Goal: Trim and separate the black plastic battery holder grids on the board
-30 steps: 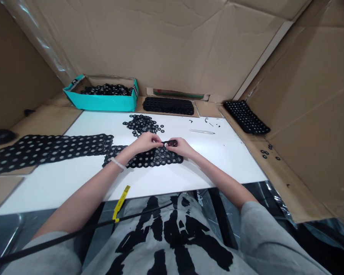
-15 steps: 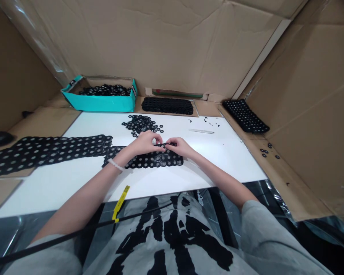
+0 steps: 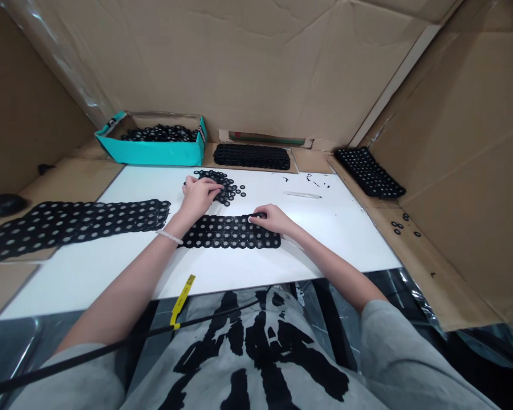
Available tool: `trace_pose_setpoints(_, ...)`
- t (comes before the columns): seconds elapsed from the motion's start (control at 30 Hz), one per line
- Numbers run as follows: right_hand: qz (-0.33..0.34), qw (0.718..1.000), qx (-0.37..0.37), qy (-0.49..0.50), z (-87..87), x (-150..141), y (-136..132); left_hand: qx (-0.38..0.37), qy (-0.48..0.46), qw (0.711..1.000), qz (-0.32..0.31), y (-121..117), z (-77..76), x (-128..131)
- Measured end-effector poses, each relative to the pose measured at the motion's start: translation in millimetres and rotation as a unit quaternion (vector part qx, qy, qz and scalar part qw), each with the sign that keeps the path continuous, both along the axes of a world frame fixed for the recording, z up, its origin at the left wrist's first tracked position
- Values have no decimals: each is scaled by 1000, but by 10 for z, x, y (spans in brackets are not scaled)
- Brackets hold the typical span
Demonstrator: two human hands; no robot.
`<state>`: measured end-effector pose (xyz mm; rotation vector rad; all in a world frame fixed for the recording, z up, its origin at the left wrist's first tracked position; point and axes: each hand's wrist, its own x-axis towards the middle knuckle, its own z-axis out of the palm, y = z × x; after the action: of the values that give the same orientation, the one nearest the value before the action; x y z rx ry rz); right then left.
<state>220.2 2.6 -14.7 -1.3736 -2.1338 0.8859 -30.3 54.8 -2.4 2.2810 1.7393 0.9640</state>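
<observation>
A black strip of joined rings [image 3: 231, 233] lies flat on the white board in front of me. My right hand [image 3: 271, 219] pinches its far edge near the right end. Beyond the strip, my left hand [image 3: 200, 195] is at the pile of loose black rings [image 3: 227, 192], its thumb and fingers drawn together over the pile's left side. Whatever those fingertips may hold is too small to make out. My left forearm hides the strip's left end.
A longer ring strip [image 3: 81, 222] lies at left. Behind stand a turquoise box [image 3: 154, 152] of rings and a stack of black ring mats [image 3: 252, 156]. A white pen [image 3: 302, 195], another ring mat [image 3: 370, 172] and several stray rings [image 3: 397, 228] are at right. Cardboard walls [image 3: 256, 68] enclose the table.
My left hand has left the strip's far edge and moved back and left to the loose rings. My right hand stays at the strip, which has shifted slightly right.
</observation>
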Motion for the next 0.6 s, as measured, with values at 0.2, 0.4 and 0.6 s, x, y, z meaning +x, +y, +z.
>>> trace_pose_setpoints(0.2,35,996,52,-57,52,-44,10,-80,70,976,-192,-159,138,144)
trace_pose_setpoints(0.4,1,989,109,-96,155,-121,114,-87,83,974,-190,-294,34,346)
trace_pose_setpoints(0.6,-9,995,95,-20,-21,-132,161,-48,92,981,-165,-383,-58,477)
